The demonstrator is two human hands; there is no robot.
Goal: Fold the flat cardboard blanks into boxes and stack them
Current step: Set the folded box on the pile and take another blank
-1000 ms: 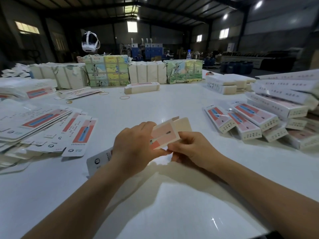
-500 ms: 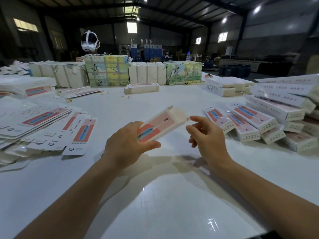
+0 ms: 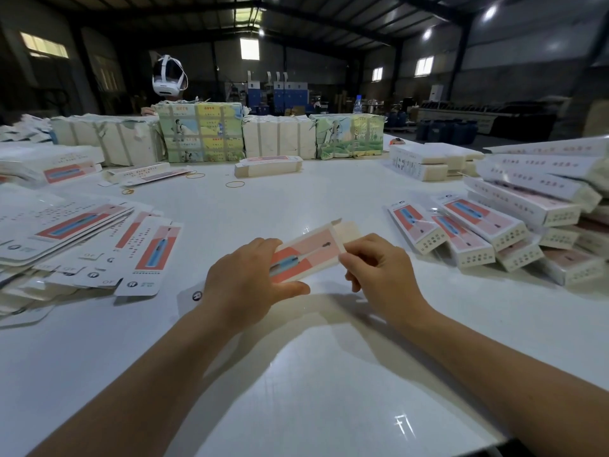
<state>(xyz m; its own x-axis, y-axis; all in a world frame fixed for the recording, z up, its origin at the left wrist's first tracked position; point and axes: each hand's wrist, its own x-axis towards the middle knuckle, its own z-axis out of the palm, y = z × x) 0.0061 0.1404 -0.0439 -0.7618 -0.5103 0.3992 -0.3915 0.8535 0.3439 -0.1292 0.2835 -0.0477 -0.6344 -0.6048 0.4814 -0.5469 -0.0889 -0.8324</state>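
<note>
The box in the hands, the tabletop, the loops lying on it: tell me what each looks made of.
Box: thin printed card, seemingly matte, raw beige at the open end flap. Tabletop: hard, smooth white surface, glossy, since it mirrors the ceiling lights; material unclear. Loops: probably rubber bands, thin and tan.

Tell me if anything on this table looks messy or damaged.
Yes. The folded boxes on the right lie in a slumped, crooked pile, not a neat stack. Loose rubber bands lie scattered on the table, and the wrapped bundles at the back have torn paper.
</note>
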